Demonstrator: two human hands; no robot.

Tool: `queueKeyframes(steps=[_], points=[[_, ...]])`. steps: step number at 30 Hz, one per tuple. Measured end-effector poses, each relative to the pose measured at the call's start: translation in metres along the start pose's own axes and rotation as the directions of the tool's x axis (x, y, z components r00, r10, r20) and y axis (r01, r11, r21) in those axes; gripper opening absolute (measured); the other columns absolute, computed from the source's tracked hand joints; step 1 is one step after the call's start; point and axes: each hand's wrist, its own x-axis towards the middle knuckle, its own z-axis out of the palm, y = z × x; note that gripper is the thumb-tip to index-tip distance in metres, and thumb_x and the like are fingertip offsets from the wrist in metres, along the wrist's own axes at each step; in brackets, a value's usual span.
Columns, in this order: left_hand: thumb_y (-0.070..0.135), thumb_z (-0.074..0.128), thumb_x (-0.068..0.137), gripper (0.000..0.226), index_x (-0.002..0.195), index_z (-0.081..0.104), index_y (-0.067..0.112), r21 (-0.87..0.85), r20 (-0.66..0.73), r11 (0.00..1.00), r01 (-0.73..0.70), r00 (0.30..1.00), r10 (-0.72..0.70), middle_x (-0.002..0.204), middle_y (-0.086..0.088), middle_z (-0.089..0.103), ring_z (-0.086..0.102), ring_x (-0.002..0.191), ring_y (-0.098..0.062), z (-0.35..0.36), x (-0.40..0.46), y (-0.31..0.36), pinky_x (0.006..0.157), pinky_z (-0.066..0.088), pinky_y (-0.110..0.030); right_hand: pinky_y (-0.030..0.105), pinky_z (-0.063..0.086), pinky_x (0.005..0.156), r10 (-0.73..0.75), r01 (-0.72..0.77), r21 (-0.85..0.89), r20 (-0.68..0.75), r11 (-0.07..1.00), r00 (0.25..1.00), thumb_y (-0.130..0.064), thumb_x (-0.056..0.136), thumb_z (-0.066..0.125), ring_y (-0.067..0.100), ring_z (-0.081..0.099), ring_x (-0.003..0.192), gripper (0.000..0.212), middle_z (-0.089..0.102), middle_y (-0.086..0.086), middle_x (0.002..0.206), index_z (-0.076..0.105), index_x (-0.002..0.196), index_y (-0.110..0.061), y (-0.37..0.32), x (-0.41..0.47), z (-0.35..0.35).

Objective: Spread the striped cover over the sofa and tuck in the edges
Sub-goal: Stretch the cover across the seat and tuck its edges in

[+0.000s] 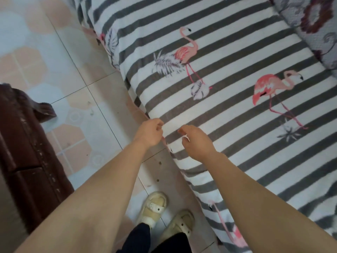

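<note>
Head view: the grey-and-white striped fabric cover printed with pink flamingos (209,73) is seen laid across the seat of the sofa, draped over its front edge and hanging toward the pale tiled floor (73,92). Beyond the cover, at the sofa's back, a grey cushion with dark red flowers (313,24) is seen.

At the front edge of the cover, the left hand (148,132) is held with its fingers curled where the cloth folds downward, and a pinch on the hem is likely, though the contact is blurred and cannot be confirmed. Just beside it, on the cover's top surface, the right hand (197,139) is bent inward with a small white pucker of cloth apparently caught between thumb and finger.

The cover is judged to be light, soft and limp, a brushed or towelling weave with some friction against the seat. It is expected to wrinkle and drag rather than slide, so it is best taken by the hem at the front edge, with two spaced grips, and pulled taut before being pushed under.

To the left of the cover, a worn brown leather furniture piece (23,152) stands on the floor, and cream sandals (155,209) are seen below the hands.
</note>
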Motion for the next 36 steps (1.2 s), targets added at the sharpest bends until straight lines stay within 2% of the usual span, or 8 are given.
queueKeyframes(steps=[11,15,20,25,27,29,32,36], points=[[0.013,0.047,0.094,0.027,0.117,0.059,0.009,-0.339,-0.213,0.932,0.126,0.955,-0.207,0.116,-0.011,0.063,0.055,0.093,-0.019,-0.118,0.089,-0.025,0.079,0.04,-0.024,0.043,0.048,0.091,-0.077,0.076,-0.042,-0.001,0.996,0.997,-0.009,0.093,0.04,0.026,0.053,0.111,0.033,0.061,0.006,0.121,0.056,0.122,-0.015,-0.088,0.112,-0.033],[0.017,0.042,0.096,0.033,0.126,0.052,0.01,-0.433,-0.176,0.884,0.179,0.945,-0.278,0.123,-0.014,0.06,0.059,0.107,-0.029,-0.165,0.179,-0.053,0.097,0.048,-0.041,0.042,0.047,0.09,-0.079,0.073,-0.052,-0.123,0.996,0.989,-0.008,0.093,0.04,0.024,0.053,0.109,0.032,0.062,0.004,0.117,0.059,0.119,-0.016,-0.129,0.203,-0.031],[0.013,0.036,0.093,0.038,0.129,0.047,0.013,-0.532,-0.172,0.814,0.232,0.912,-0.373,0.114,-0.02,0.063,0.063,0.093,-0.035,-0.206,0.273,-0.082,0.086,0.053,-0.043,0.036,0.044,0.089,-0.076,0.072,-0.023,-0.262,0.997,0.962,-0.001,0.086,0.046,0.023,0.051,0.103,0.029,0.063,0.005,0.111,0.063,0.107,-0.012,-0.175,0.297,-0.021],[0.018,0.036,0.099,0.057,0.15,0.011,0.019,-0.749,0.007,0.576,0.327,0.874,-0.486,0.146,-0.013,0.041,0.051,0.124,-0.036,-0.216,0.332,-0.095,0.1,0.047,-0.05,0.036,0.042,0.077,-0.107,0.075,-0.134,-0.251,0.988,0.962,0.0,0.081,0.048,0.026,0.05,0.091,0.025,0.063,0.007,0.099,0.064,0.098,-0.009,-0.195,0.354,-0.016],[0.02,0.04,0.099,0.065,0.151,0.001,0.018,-0.818,0.121,0.432,0.379,0.848,-0.516,0.148,-0.011,0.037,0.054,0.12,-0.034,-0.217,0.341,-0.094,0.093,0.052,-0.048,0.038,0.042,0.074,-0.104,0.058,-0.172,-0.27,0.983,0.957,0.001,0.081,0.05,0.026,0.05,0.087,0.021,0.063,0.008,0.094,0.065,0.094,-0.008,-0.198,0.365,-0.014],[0.01,0.042,0.096,0.056,0.147,0.018,0.008,-0.846,0.204,0.329,0.42,0.824,-0.528,0.135,-0.017,0.051,0.063,0.1,-0.03,-0.221,0.348,-0.093,0.072,0.058,-0.037,0.04,0.042,0.073,-0.099,0.049,-0.187,-0.272,0.981,0.957,0.001,0.08,0.051,0.028,0.051,0.084,0.018,0.062,0.009,0.089,0.065,0.089,-0.006,-0.202,0.373,-0.013],[0.002,0.04,0.091,0.024,0.102,0.061,0.003,-0.821,0.248,0.343,0.457,0.826,-0.506,0.091,-0.017,0.065,0.056,0.061,-0.02,-0.231,0.351,-0.092,0.04,0.048,-0.02,0.042,0.042,0.072,-0.082,0.03,-0.197,-0.262,0.98,0.962,0.0,0.078,0.052,0.029,0.051,0.081,0.015,0.061,0.011,0.086,0.065,0.085,-0.004,-0.207,0.382,-0.013],[0.013,0.048,0.088,0.021,0.075,0.061,0.004,-0.66,0.07,0.583,0.474,0.812,-0.58,0.09,-0.025,0.067,0.066,0.083,-0.037,-0.24,0.36,-0.116,0.062,0.05,-0.031,0.042,0.045,0.065,-0.071,0.027,-0.152,-0.29,0.988,0.955,0.001,0.073,0.052,0.029,0.053,0.077,0.015,0.06,0.01,0.08,0.063,0.081,-0.004,-0.217,0.386,-0.014]])
